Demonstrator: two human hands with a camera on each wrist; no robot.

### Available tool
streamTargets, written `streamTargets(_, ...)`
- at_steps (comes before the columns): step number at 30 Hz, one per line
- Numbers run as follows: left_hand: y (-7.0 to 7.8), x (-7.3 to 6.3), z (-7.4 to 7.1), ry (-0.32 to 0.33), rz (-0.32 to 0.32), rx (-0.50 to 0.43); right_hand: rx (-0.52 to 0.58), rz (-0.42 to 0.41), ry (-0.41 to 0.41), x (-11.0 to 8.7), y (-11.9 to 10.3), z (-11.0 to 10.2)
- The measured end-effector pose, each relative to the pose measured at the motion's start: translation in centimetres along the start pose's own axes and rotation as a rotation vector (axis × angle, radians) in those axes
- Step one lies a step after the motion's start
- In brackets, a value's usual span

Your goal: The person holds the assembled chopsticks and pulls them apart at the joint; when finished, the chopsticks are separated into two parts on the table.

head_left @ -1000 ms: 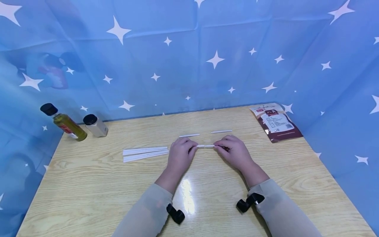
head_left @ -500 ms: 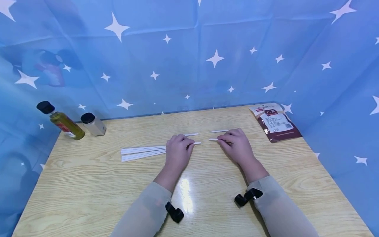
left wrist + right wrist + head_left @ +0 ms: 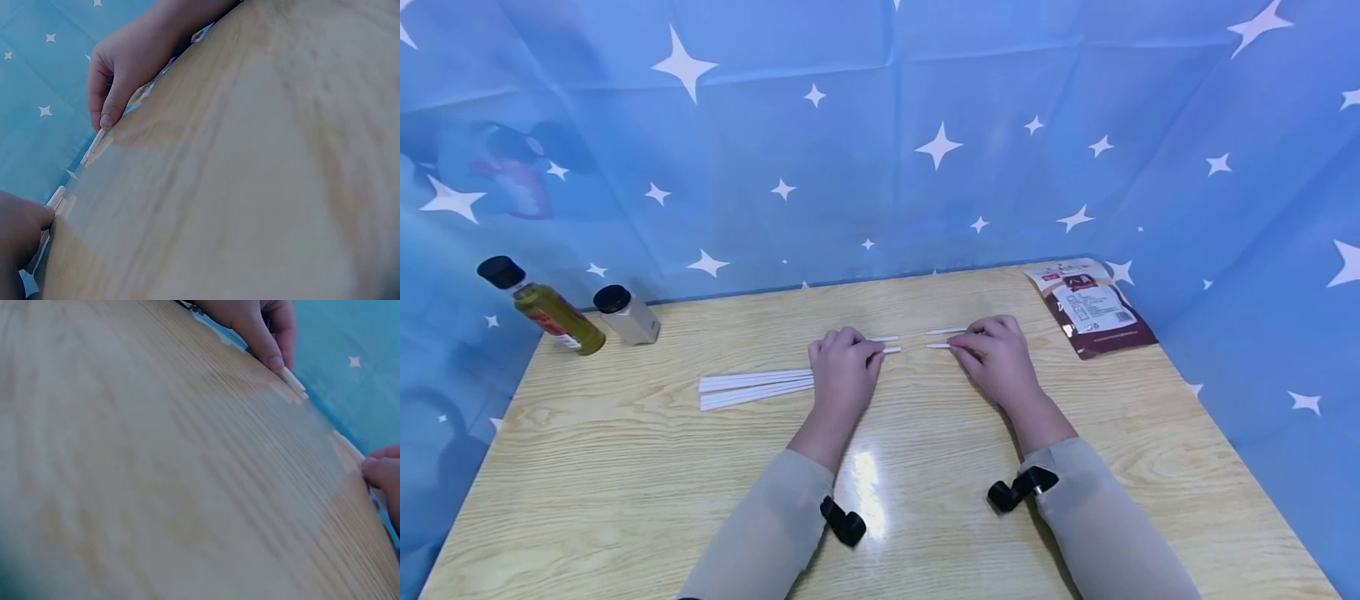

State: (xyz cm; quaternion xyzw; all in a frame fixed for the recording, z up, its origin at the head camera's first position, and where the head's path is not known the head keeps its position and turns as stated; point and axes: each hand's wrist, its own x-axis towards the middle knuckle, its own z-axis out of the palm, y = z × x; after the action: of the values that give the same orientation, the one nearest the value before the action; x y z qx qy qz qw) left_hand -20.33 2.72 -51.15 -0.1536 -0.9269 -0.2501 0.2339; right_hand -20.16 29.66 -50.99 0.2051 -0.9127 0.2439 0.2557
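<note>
In the head view, my left hand (image 3: 844,367) pinches a short white stick (image 3: 891,350) between thumb and fingers. Just behind it lies another short white stick (image 3: 883,338), partly covered by that hand. My right hand (image 3: 996,358) pinches a short white stick with a tapered end (image 3: 938,346), and a similar tapered stick (image 3: 946,332) lies behind it. A gap separates the left and right sticks, which point toward each other. Both wrist views show the pinched sticks low at the table surface. Beside my left hand, several long white sticks (image 3: 752,389) lie fanned on the table.
A bottle of yellow-green liquid with a black cap (image 3: 553,315) stands at the far left, beside a black-lidded jar (image 3: 628,315). At the back right lies a maroon and white packet (image 3: 1090,308). A blue star-patterned cloth (image 3: 850,150) hangs behind the wooden table (image 3: 625,500).
The two pinched sticks, end to end a second ago, have come apart. Both hands have moved farther back on the table, bringing the sticks near the two lying behind.
</note>
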Motion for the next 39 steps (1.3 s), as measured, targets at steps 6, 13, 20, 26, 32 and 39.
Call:
streamTargets(6, -0.12, 0.16, 0.21, 0.0, 0.018, 0.046, 0.004, -0.01, 0.009, 0.42, 0.5, 0.09)
streamTargets(13, -0.08, 0.27, 0.2, -0.017, 0.014, 0.067, 0.015, -0.007, -0.007, 0.51, 0.71, 0.27)
streamTargets(20, -0.12, 0.43, 0.24, -0.028, 0.01, 0.068, 0.023, -0.004, -0.006, 0.66, 0.88, 0.34)
streamTargets(26, -0.12, 0.53, 0.17, -0.035, -0.003, 0.059, 0.018, 0.018, -0.023, 0.68, 0.95, 0.25)
streamTargets(32, -0.06, 0.59, 0.12, -0.039, -0.007, 0.066, 0.002, 0.041, -0.027, 0.73, 0.92, 0.14)
streamTargets(39, -0.09, 0.66, 0.21, -0.028, -0.002, 0.072, 0.005, 0.065, -0.029, 0.82, 0.75, 0.18)
